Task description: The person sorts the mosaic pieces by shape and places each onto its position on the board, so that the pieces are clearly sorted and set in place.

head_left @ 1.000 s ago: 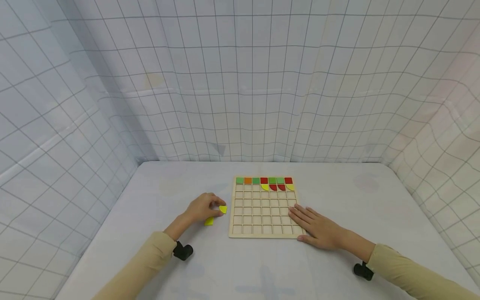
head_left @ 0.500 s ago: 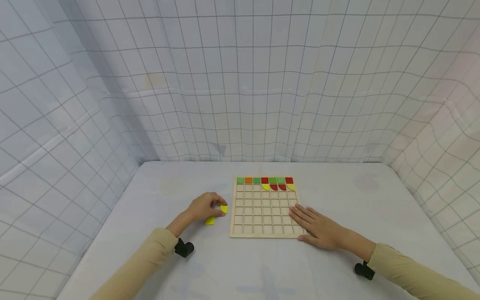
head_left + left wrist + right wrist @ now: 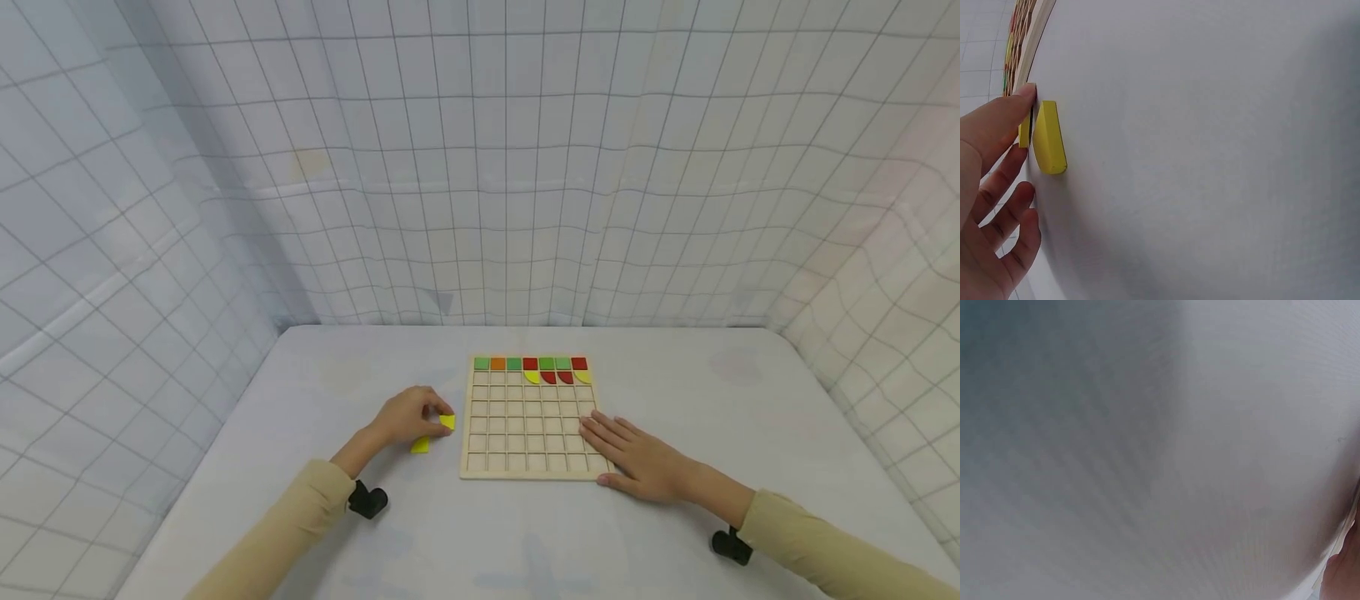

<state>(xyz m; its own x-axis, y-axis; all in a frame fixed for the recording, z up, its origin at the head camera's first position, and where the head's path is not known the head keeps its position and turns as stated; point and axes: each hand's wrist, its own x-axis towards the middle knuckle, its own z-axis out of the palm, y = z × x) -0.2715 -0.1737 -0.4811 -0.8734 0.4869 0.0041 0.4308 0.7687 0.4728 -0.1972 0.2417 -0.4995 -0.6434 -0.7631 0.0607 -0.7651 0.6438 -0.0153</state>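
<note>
White tabletop [image 3: 300,400], gridded cloth walls [image 3: 480,167], left grip [image 3: 405,417] pinching yellow piece [image 3: 447,422], right grip [image 3: 637,462] flat on board [image 3: 517,417].

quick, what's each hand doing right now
Left hand: fingers pinch a yellow piece.
Right hand: open, flat on the wooden board.

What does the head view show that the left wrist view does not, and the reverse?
Only the head view shows the right hand lying flat on the wooden grid board, and the board's coloured pieces in full. Only the left wrist view shows how thick the yellow piece is. Both show the left hand at the yellow pieces beside the board.
</note>
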